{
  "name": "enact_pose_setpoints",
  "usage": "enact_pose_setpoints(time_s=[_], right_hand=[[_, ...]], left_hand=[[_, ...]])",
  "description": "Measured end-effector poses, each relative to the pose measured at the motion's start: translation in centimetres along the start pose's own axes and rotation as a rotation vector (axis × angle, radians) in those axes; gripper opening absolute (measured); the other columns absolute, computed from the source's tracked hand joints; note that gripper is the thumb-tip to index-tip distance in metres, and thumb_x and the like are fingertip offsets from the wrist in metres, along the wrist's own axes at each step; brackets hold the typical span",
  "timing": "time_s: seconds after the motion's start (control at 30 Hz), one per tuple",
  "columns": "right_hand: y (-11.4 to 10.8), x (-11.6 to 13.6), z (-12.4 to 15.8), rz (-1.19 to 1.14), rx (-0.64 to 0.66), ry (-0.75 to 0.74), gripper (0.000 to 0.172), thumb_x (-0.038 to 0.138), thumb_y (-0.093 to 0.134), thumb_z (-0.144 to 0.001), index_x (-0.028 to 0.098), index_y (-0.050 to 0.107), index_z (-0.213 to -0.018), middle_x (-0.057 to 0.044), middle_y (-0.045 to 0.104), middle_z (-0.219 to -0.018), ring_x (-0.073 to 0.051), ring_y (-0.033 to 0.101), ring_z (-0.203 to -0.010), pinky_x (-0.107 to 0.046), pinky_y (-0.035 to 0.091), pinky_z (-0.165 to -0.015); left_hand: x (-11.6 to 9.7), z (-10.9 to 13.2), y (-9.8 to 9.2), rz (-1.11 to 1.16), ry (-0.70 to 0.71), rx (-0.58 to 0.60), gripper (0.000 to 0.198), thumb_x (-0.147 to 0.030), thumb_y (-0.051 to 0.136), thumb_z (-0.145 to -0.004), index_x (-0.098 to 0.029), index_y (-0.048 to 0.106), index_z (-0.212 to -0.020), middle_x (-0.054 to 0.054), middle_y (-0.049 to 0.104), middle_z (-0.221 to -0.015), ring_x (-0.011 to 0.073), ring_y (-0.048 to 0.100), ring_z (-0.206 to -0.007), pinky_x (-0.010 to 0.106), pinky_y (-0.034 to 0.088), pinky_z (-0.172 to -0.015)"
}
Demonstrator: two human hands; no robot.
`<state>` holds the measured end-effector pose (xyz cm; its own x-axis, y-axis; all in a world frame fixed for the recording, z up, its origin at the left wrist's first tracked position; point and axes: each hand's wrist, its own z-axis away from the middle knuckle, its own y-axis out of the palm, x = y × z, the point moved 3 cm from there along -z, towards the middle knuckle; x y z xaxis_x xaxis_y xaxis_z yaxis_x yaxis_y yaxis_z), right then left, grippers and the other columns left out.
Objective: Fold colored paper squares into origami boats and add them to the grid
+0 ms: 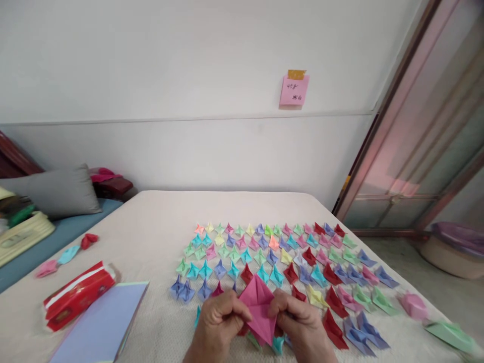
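Observation:
Between my two hands is a pink folded paper (260,312), its pointed top up and creases running down its middle. My left hand (223,320) pinches its left edge between thumb and bent fingers. On the opposite edge, my right hand (297,320) pinches it the same way. Behind and around it, rows of small folded paper boats (242,257) in several colours stand on the pale table cover (159,242). Some of the boats close to me are hidden by my hands and the pink paper.
To the left lie a stack of coloured paper sheets (104,322) and a red tissue pack (79,295). Further left are several small folded papers (68,254). At the right edge sit a pink folded piece (414,305) and a green one (449,335). A lidded tub (456,257) stands beyond.

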<state>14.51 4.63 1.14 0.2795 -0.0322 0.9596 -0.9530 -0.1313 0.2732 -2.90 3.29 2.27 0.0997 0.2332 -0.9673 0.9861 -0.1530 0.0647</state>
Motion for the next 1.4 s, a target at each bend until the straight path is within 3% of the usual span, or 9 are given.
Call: enact_pose_setpoints(time_s=[0.3, 0.5, 0.67, 0.77, 0.93, 1.03, 1.13, 1.23, 1.4], right_hand=[[0.1, 1.6, 0.5, 0.039, 0.026, -0.135, 0.018, 0.012, 0.068, -0.07, 0.021, 0.073, -0.054, 0.001, 0.05, -0.059, -0.012, 0.049, -0.054, -0.022, 0.041, -0.05], [-0.1, 0.7, 0.3, -0.026, 0.025, -0.09, 0.025, 0.024, 0.077, -0.072, 0.018, 0.064, -0.051, 0.003, 0.048, -0.059, -0.01, 0.048, -0.049, -0.021, 0.038, -0.046], [0.1, 0.4, 0.5, -0.019, 0.013, -0.187, 0.03, 0.033, 0.075, -0.078, 0.019, 0.063, -0.055, 0.003, 0.049, -0.058, -0.01, 0.047, -0.049, -0.022, 0.035, -0.047], [0.0, 0.7, 0.6, 0.102, 0.025, -0.272, 0.029, 0.03, 0.071, -0.082, 0.02, 0.063, -0.056, 0.002, 0.052, -0.059, -0.012, 0.049, -0.054, -0.023, 0.036, -0.05], [0.1, 1.3, 0.9, 0.274, 0.103, -0.41, 0.031, 0.027, 0.063, -0.088, 0.021, 0.061, -0.058, 0.001, 0.053, -0.06, -0.014, 0.048, -0.057, -0.026, 0.037, -0.055], [0.4, 1.1, 1.0, 0.277, 0.105, -0.379, 0.026, 0.025, 0.06, -0.089, 0.022, 0.06, -0.064, 0.001, 0.053, -0.062, -0.015, 0.049, -0.058, -0.026, 0.039, -0.056], [0.4, 0.7, 1.2, 0.227, 0.034, -0.291, 0.007, 0.021, 0.06, -0.086, 0.025, 0.063, -0.08, 0.003, 0.054, -0.067, -0.015, 0.049, -0.058, -0.025, 0.039, -0.055], [0.4, 1.0, 1.4, 0.239, 0.014, -0.243, 0.017, 0.017, 0.06, -0.08, 0.027, 0.066, -0.093, 0.001, 0.061, -0.074, -0.016, 0.052, -0.064, -0.025, 0.041, -0.058], [0.4, 1.5, 1.2, 0.314, 0.124, -0.159, 0.009, 0.015, 0.064, -0.075, 0.022, 0.069, -0.075, 0.001, 0.059, -0.067, -0.015, 0.051, -0.061, -0.025, 0.039, -0.057]], left_hand=[[-1.5, 0.2, 0.0, -0.199, 0.17, 0.064, 0.017, -0.019, 0.069, -0.081, -0.02, 0.078, -0.067, 0.002, 0.061, -0.064, 0.013, 0.058, -0.058, 0.021, 0.043, -0.057], [-0.2, 0.6, 0.1, -0.066, 0.031, -0.021, 0.025, -0.037, 0.07, -0.082, -0.018, 0.067, -0.065, 0.0, 0.058, -0.06, 0.0107, 0.051, -0.052, 0.02, 0.038, -0.052], [0.1, 0.9, 0.6, 0.027, -0.053, -0.056, 0.023, -0.043, 0.068, -0.084, -0.02, 0.064, -0.084, -0.001, 0.06, -0.065, 0.012, 0.054, -0.055, 0.02, 0.04, -0.053], [-0.4, 0.9, 0.7, -0.046, 0.028, -0.076, 0.023, -0.039, 0.069, -0.083, -0.023, 0.068, -0.1, 0.003, 0.066, -0.078, 0.0155, 0.059, -0.065, 0.023, 0.045, -0.061], [-0.9, 0.4, 0.8, -0.149, 0.157, -0.01, 0.017, -0.026, 0.07, -0.081, -0.024, 0.071, -0.098, 0.004, 0.07, -0.087, 0.0181, 0.062, -0.076, 0.024, 0.047, -0.07], [-0.6, 0.2, 0.7, -0.148, 0.119, 0.067, 0.019, -0.026, 0.071, -0.081, -0.024, 0.073, -0.1, 0.005, 0.07, -0.092, 0.0194, 0.064, -0.079, 0.024, 0.048, -0.071], [-0.3, 0.2, 0.4, -0.164, 0.169, 0.102, 0.018, -0.026, 0.067, -0.086, -0.026, 0.076, -0.101, 0.007, 0.07, -0.098, 0.0218, 0.065, -0.089, 0.027, 0.049, -0.078], [-0.1, 0.3, 0.2, -0.147, 0.202, 0.148, 0.017, -0.024, 0.064, -0.089, -0.027, 0.077, -0.099, 0.007, 0.069, -0.1, 0.0214, 0.066, -0.089, 0.029, 0.05, -0.08], [0.0, 0.4, 0.2, -0.137, 0.189, 0.142, 0.015, -0.026, 0.066, -0.087, -0.027, 0.079, -0.097, 0.008, 0.069, -0.103, 0.0219, 0.066, -0.091, 0.029, 0.05, -0.081]])
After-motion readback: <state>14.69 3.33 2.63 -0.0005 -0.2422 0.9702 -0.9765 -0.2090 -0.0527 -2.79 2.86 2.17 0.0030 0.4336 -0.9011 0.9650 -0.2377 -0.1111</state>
